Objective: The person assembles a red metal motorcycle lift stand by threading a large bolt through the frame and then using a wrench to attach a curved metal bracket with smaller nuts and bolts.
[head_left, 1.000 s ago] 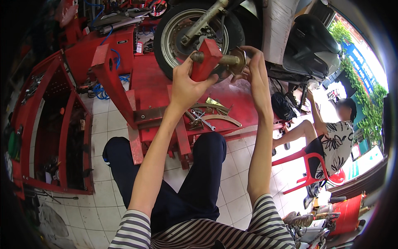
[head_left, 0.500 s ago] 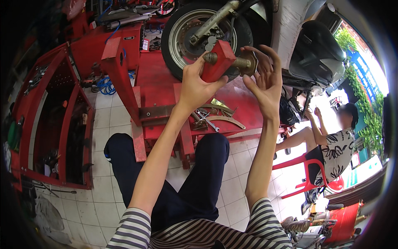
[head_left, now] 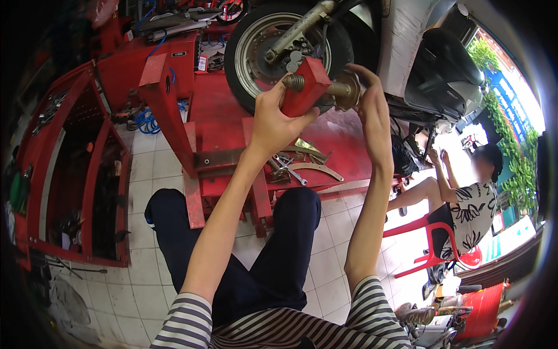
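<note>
The left hand point(head_left: 275, 119), fingers partly hidden, gripped the post point(head_left: 305, 88); the right hand point(head_left: 375, 110) curled by the screw point(head_left: 338, 89), grip unclear; beneath the fingers lay the surface point(head_left: 221, 119), beyond, a wheel point(head_left: 258, 57)

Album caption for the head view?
Left hand grips a red post, right hand at the disc on its bolt, motorbike wheel beyond.

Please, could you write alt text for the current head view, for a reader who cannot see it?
A person's left grip holds a red metal post with a thick screw through it, while the right grip curves beside the round metal disc on the screw. Behind are a motorbike wheel and a red platform bearing a wrench; another person sits at right.
</note>
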Demonstrator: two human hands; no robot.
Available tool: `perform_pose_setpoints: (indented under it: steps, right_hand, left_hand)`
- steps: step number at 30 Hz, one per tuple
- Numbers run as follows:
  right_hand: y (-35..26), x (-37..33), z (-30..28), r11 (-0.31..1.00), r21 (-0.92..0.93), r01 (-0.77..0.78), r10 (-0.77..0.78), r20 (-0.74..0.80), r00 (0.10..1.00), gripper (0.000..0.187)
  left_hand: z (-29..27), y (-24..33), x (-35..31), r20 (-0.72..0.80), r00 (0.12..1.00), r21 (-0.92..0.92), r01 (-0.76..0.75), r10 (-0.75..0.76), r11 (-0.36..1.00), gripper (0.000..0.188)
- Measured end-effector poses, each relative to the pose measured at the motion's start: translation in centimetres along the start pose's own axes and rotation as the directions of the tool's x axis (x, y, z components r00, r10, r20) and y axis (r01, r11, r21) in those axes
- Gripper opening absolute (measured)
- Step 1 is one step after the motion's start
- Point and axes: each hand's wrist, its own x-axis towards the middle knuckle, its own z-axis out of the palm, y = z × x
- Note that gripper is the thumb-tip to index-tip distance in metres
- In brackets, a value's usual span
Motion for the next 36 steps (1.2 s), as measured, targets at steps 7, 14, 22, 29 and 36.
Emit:
perform_pose_setpoints:
  steps: [7,14,22,29,36]
  right_hand:
    - [1.3,-0.2,0.5,0.954,-0.068,0.292,-0.292,0.013,0.956,0.065]
    - [0.2,-0.6,-0.2,0.997,0.078,0.021,-0.021,0.008,1.0,0.058]
    - [-1.0,-0.2,-0.5,0.995,0.072,-0.072,0.069,0.044,0.997,0.059]
    - [0.3,-0.5,-0.5,0.955,-0.048,0.292,-0.289,0.059,0.955,0.072]
    - [-0.2,-0.7,-0.6,0.991,-0.093,0.101,-0.096,0.057,0.994,0.05]
  left_hand:
    - [0.2,-0.2,-0.1,-0.011,1.0,0.03,-0.005,0.005,1.0,0.048]
    - [0.0,-0.2,-0.1,-0.01,0.999,0.044,-0.032,0.032,0.999,0.043]
    - [0.2,0.8,-0.5,-0.008,0.999,0.04,0.053,-0.052,0.998,0.042]
    - [0.4,0.8,-0.7,0.033,0.999,0.028,0.017,-0.018,0.999,0.042]
    - [0.5,0.4,-0.4,0.006,1.0,0.002,-0.026,0.026,1.0,0.041]
